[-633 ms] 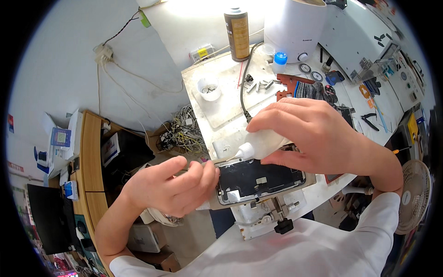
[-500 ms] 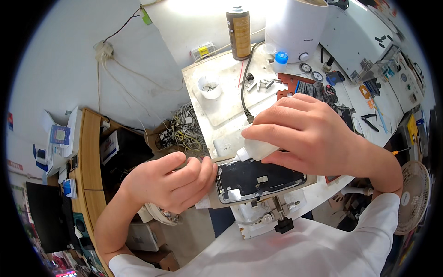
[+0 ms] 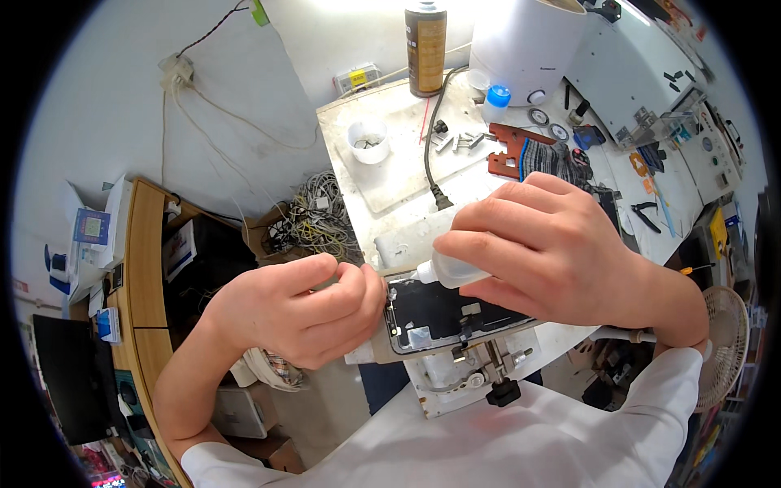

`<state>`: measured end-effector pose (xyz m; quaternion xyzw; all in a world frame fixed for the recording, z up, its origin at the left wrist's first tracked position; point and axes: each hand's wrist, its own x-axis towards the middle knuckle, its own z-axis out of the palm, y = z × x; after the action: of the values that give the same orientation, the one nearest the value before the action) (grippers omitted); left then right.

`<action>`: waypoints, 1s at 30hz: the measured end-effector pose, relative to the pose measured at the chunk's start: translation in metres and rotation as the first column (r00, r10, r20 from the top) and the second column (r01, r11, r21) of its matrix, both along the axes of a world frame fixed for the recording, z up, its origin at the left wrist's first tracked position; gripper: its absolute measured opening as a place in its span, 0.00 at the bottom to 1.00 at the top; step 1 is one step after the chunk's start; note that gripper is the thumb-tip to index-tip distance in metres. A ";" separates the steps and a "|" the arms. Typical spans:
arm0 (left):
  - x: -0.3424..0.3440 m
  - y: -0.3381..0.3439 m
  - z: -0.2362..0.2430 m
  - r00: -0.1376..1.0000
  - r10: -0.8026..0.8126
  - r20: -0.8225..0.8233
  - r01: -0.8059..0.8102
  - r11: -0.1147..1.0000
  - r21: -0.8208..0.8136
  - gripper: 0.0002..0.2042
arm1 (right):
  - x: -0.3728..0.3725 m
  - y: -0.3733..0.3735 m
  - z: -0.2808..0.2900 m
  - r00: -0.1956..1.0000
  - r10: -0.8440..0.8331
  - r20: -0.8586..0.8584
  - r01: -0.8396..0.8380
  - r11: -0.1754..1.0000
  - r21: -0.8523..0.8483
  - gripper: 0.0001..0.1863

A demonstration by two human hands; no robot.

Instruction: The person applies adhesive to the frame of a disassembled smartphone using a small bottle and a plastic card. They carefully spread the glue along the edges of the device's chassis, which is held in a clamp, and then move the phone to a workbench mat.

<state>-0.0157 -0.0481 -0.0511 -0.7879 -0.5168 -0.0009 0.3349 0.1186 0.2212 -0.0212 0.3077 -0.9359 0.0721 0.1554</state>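
Observation:
My right hand (image 3: pixel 541 248) grips a translucent squeeze bottle (image 3: pixel 455 271), tilted so its white nozzle points left. The nozzle tip is at the upper left part of an opened phone (image 3: pixel 435 315), a black panel with small metallic patches and a thin frame. The phone lies flat on a metal holder (image 3: pixel 488 370) with a black knob at its near side. My left hand (image 3: pixel 305 305) is at the phone's left edge, fingers curled inward; whatever its fingertips hold, if anything, is hidden.
On the bench are a white cup (image 3: pixel 368 143), a spray can (image 3: pixel 425 50), a blue-capped bottle (image 3: pixel 496 102), small metal pieces (image 3: pixel 460 142), a striped cloth (image 3: pixel 543 161) and pliers (image 3: pixel 645 216). A black cable (image 3: pixel 432 154) runs behind the phone. A fan (image 3: pixel 722 346) stands at right.
The view has shifted slightly. My right hand still holds the bottle, now tilted a bit more level, with its nozzle at the phone's upper left. My left hand stays by the phone's left edge.

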 end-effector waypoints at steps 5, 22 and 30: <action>-0.001 0.000 -0.003 1.000 -0.010 0.004 0.010 1.000 0.014 0.02 | 0.001 -0.003 0.001 1.000 -0.010 0.004 0.010 1.000 0.023 0.20; -0.001 0.000 -0.002 1.000 -0.017 0.011 0.017 1.000 0.008 0.02 | 0.004 -0.006 -0.002 0.995 -0.019 -0.093 0.021 0.999 0.026 0.28; -0.001 0.000 -0.001 1.000 -0.020 0.019 0.020 1.000 0.000 0.02 | 0.007 -0.003 0.001 0.994 -0.032 -0.102 0.038 0.998 0.052 0.28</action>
<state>-0.0166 -0.0481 -0.0518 -0.7931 -0.5121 -0.0117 0.3296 0.1260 0.2181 -0.0206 0.2986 -0.9337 0.0286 0.1956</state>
